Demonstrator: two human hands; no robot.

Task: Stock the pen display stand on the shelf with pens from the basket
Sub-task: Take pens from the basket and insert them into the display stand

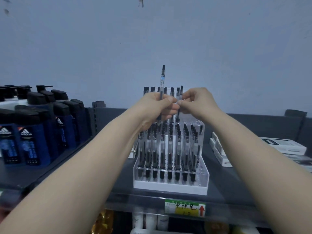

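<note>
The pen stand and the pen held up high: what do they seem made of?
The pen stand looks like clear glossy acrylic on a white base: pens show through its walls. The raised pen seems clear plastic with a dark top.

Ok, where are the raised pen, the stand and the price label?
raised pen [161, 84], head view, clear upper barrel.
stand [168, 188], head view, white base front.
price label [185, 210], head view, yellow middle.

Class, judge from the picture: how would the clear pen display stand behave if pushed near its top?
The pen display stand would probably slide rather than tip: its white base looks wide and flat on the shelf. Packed with pens, it is likely heavyish. Its clear plastic walls seem stiff but could crack.
</note>
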